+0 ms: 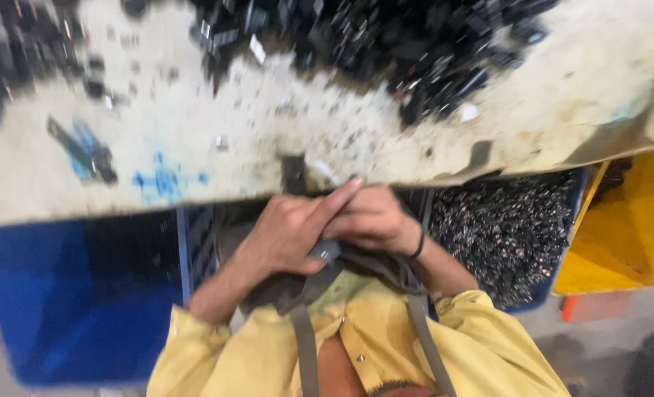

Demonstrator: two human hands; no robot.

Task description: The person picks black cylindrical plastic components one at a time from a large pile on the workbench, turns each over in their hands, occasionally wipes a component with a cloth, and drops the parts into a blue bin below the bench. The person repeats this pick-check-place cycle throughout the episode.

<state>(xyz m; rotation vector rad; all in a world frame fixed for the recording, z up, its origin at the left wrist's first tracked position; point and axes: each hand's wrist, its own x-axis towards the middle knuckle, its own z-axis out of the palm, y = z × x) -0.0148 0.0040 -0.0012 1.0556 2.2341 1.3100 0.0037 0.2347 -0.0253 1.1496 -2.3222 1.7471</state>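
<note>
Two hands are working close together just below the near edge of the bench [194,147], a big worn, pale top with blue stains. Beyond them, a heap [386,44] of small black parts is lying across the far side, with strays scattered toward the edge. Under the bench on the left, a blue bin [55,294] is sitting; on the right, a second crate [503,235] is holding a mass of small dark bits, and a yellow bin [628,228] is standing beside it.

Left hand [286,235]: fingers curled, index finger stretched out toward the bench edge, palm pressing on a small grey part [327,251]. Right hand [374,220]: fingers folded tight over the same spot, black band at the wrist. The part is sitting between the two hands, just above the person's lap and apron straps [305,345]; most of it is hidden, and the picture is blurred, so its shape is not clear.

Risk, as judged: the part is being held over the gap between bench and body, not over either crate. A slip of the fingers would likely be dropping it into the lap or to the floor. Strays near the edge could also be getting knocked off by a wrist.
</note>
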